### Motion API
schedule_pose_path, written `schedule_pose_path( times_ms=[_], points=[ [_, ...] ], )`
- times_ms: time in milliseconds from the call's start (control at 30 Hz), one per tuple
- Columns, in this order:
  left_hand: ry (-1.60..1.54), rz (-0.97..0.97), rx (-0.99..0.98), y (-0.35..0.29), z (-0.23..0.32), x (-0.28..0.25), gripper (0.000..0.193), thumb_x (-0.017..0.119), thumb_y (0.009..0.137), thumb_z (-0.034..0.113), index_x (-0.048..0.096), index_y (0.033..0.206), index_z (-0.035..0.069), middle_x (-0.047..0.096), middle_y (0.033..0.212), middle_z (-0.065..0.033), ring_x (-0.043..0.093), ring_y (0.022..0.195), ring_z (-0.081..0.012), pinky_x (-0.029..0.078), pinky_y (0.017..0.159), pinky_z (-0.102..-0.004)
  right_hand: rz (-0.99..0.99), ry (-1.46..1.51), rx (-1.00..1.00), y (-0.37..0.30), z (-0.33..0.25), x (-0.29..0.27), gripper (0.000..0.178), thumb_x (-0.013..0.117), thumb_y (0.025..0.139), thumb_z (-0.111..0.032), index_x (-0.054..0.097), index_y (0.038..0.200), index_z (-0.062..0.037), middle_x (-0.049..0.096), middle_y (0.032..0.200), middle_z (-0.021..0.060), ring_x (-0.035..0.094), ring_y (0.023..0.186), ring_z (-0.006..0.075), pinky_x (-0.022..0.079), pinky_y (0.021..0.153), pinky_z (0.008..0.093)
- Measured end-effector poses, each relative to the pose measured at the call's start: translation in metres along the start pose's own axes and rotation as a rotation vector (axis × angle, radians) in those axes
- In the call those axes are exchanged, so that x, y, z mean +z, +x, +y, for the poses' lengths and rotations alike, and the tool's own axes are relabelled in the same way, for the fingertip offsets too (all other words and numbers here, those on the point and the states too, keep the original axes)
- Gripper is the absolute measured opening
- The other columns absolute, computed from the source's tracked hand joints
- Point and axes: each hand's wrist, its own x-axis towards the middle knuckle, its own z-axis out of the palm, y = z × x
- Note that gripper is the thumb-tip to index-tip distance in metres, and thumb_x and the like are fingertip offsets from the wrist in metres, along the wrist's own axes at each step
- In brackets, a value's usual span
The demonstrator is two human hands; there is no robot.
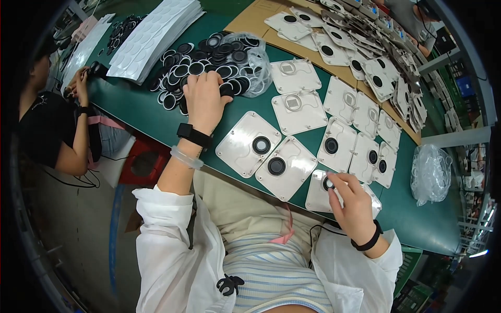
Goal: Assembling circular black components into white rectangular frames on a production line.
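Note:
My left hand (204, 101) reaches into a heap of black round caps with pale rims (195, 68). Its fingers curl down into the heap, and a black cap shows between thumb and forefinger. Near the table's front edge, my right hand (355, 208) has thumb and forefinger closed at a black ring (327, 183) on a white square plate (315, 195); the hand hides part of this plate. Between my hands lie two more white plates, the left one (237, 141) and the right one (292, 175), each bearing a black ring.
Beyond are plates with bare round grilles (297, 112) and others with black rings (339, 143). Cardboard (255, 21) carries many stacked plates (360, 49). White sticker sheets (156, 39) lie far left; clear bags sit by the heap (258, 68) and at right (430, 175). A co-worker (62, 120) sits left.

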Motion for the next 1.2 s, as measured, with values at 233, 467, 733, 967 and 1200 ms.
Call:
schedule_pose_path(
  times_ms=[233, 467, 733, 967, 1200],
  points=[
    [-0.125, -0.02, 0.029, 0.006, 0.002, 0.0, 0.034, 0.081, 0.064, 0.013, 0.057, 0.087, 0.008, 0.061, 0.082, -0.0071, 0.055, 0.083, -0.0292, 0.04, 0.075, -0.0389, 0.012, 0.031, 0.157, -0.022, 0.028, -0.009, 0.033, 0.062, 0.081, 0.0, 0.061, 0.114, -0.0042, 0.059, 0.104, 0.0132, 0.062, 0.07, 0.0269, 0.05, 0.063, 0.0318],
    [-1.037, 0.152, -0.325, 0.02, -0.02, -0.004, 0.029, 0.074, 0.079, 0.012, 0.061, 0.104, 0.004, 0.067, 0.094, -0.006, 0.059, 0.075, -0.0144, 0.045, 0.06, -0.026, 0.085, 0.079, 0.084, -0.025, 0.039, -0.013, 0.032, 0.063, 0.081, -0.001, 0.061, 0.113, -0.0048, 0.06, 0.104, 0.0124, 0.062, 0.072, 0.0276, 0.05, 0.063, 0.032],
    [-1.539, 0.051, -0.708, 0.01, -0.011, -0.055, 0.027, 0.062, 0.089, 0.016, 0.062, 0.11, 0.001, 0.065, 0.092, -0.0042, 0.055, 0.065, -0.0098, 0.041, 0.058, -0.0152, 0.069, 0.136, 0.057, -0.033, 0.039, -0.018, 0.031, 0.064, 0.081, -0.002, 0.061, 0.111, -0.0048, 0.06, 0.103, 0.012, 0.063, 0.076, 0.029, 0.051, 0.065, 0.0327],
    [-0.488, -0.073, -0.447, -0.004, -0.054, -0.033, 0.029, 0.071, 0.08, 0.02, 0.067, 0.102, 0.002, 0.062, 0.076, -0.002, 0.054, 0.062, -0.0113, 0.043, 0.055, -0.0239, 0.007, 0.149, 0.063, -0.033, 0.038, -0.011, 0.031, 0.064, 0.08, -0.001, 0.061, 0.11, -0.0045, 0.06, 0.103, 0.0121, 0.063, 0.079, 0.0298, 0.051, 0.066, 0.0336],
    [-0.064, -0.042, -0.162, -0.017, -0.048, -0.018, 0.044, 0.078, 0.071, 0.022, 0.065, 0.111, 0.009, 0.062, 0.076, -0.0092, 0.059, 0.067, -0.0211, 0.048, 0.062, -0.0307, -0.018, 0.147, 0.064, -0.031, 0.034, -0.008, 0.03, 0.064, 0.08, -0.001, 0.061, 0.11, -0.0039, 0.059, 0.104, 0.0127, 0.063, 0.08, 0.0302, 0.051, 0.067, 0.0338]
  ],
)
